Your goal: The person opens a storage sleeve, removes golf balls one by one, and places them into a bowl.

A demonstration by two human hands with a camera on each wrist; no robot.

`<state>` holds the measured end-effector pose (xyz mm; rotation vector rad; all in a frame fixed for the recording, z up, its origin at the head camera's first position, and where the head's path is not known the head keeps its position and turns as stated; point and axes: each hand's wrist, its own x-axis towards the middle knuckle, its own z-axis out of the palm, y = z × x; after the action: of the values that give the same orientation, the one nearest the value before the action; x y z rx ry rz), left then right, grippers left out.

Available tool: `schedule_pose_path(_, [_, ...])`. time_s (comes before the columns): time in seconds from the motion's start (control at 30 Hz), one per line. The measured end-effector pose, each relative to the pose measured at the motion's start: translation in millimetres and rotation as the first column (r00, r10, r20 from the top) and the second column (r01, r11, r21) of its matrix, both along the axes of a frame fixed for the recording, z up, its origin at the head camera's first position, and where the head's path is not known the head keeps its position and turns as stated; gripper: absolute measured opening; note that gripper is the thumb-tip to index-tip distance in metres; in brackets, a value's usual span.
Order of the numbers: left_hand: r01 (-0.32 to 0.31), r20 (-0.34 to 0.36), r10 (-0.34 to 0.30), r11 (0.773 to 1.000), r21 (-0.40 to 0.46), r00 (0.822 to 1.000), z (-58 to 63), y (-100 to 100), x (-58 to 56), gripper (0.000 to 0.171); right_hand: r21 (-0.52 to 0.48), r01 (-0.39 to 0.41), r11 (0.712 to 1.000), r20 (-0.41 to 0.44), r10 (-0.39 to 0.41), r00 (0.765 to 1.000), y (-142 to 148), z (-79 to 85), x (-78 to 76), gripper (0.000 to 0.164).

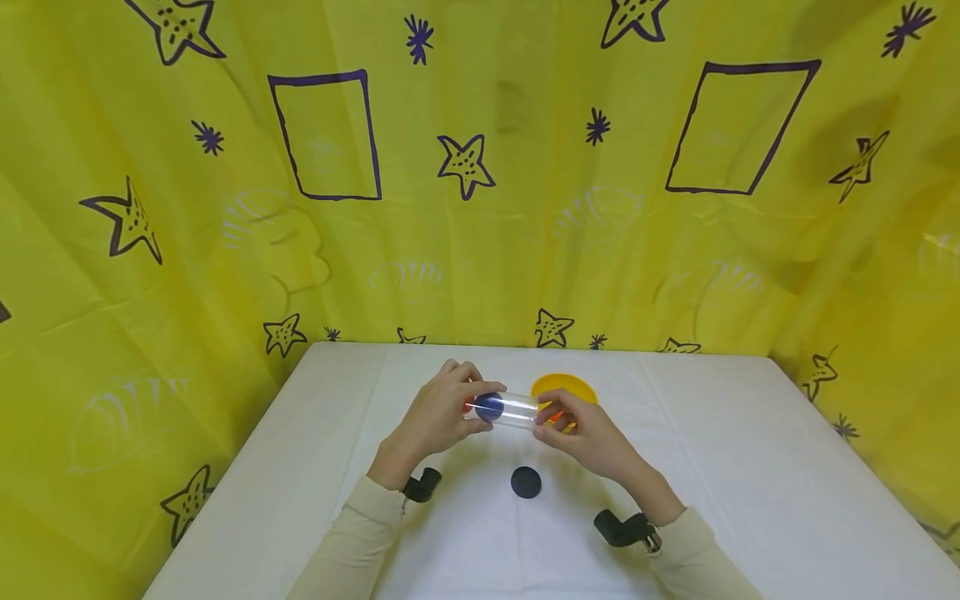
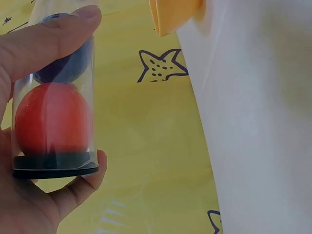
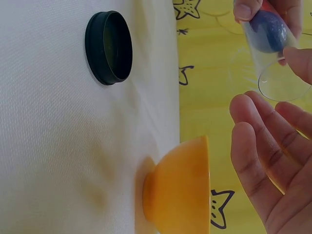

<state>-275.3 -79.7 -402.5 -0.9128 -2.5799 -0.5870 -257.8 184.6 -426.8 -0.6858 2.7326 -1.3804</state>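
My left hand (image 1: 442, 408) grips a clear plastic tube (image 1: 517, 410), held sideways above the table. Inside it, a red ball (image 2: 52, 119) rests against the dark cap (image 2: 56, 165) at the closed end, with a blue ball (image 1: 489, 407) beside it. The left thumb lies across the tube by the blue ball. At the uncapped end is my right hand (image 1: 588, 429), its thumb (image 3: 300, 63) overlapping the tube's side and its other fingers (image 3: 243, 146) loosely extended below the rim. The right palm holds nothing.
A loose dark cap (image 1: 526, 482) lies on the white table (image 1: 480, 533), nearer me than the tube. Behind the right hand stands a yellow bowl (image 1: 564, 385), where a red-orange patch shows between the fingers. A yellow curtain (image 1: 480, 233) hangs behind the table.
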Motion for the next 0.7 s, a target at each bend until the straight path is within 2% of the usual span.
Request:
schedule_pose_path(0.23, [-0.022, -0.010, 0.022, 1.000, -0.007, 1.000, 0.6, 0.0, -0.5, 0.049, 0.003, 0.010, 1.000, 0.007, -0.010, 1.000, 0.1, 0.4, 0.6, 0.044])
schedule_pose_path(0.7, [0.001, -0.028, -0.001, 1.000, 0.028, 1.000, -1.6, -0.7, -2.1, 0.050, -0.014, 0.009, 1.000, -0.002, -0.009, 1.000, 1.9, 2.4, 0.8, 0.042])
